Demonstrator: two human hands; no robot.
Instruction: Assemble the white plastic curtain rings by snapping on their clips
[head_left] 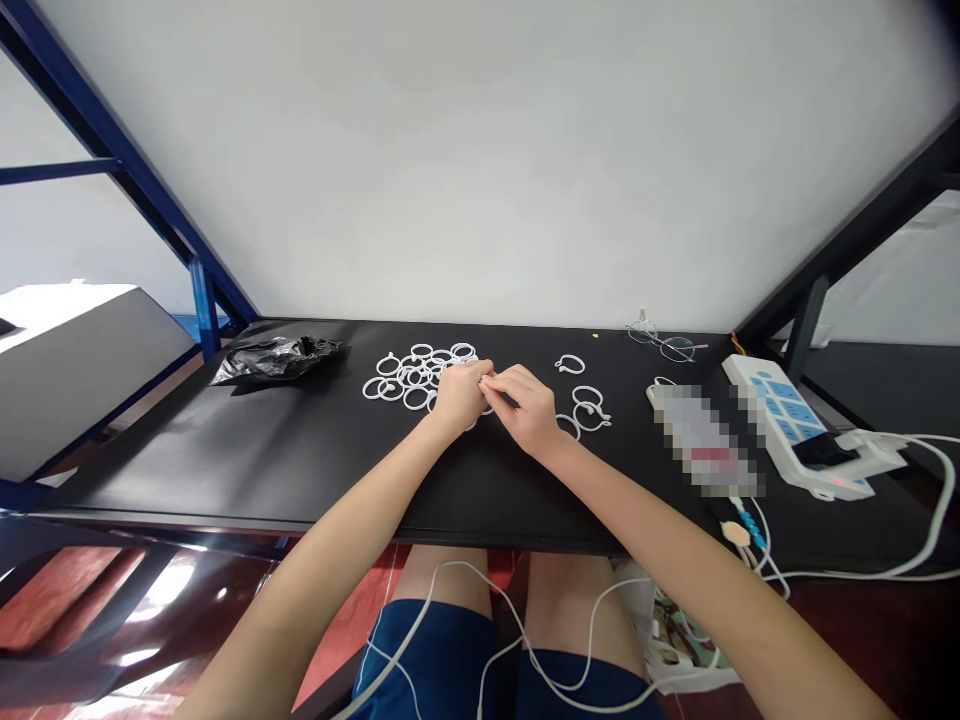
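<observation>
Pinching white ring [487,411] | left hand [461,395], right hand [529,408] gripping it | loose rings [415,376] nearby

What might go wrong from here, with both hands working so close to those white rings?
Left hand overlaps the ring pile, so moving it might snag or scatter rings.
Right hand is close to the loose rings; its wrist might knock them.
The white cord loops across the lap, so shifting the legs might tug it.
</observation>
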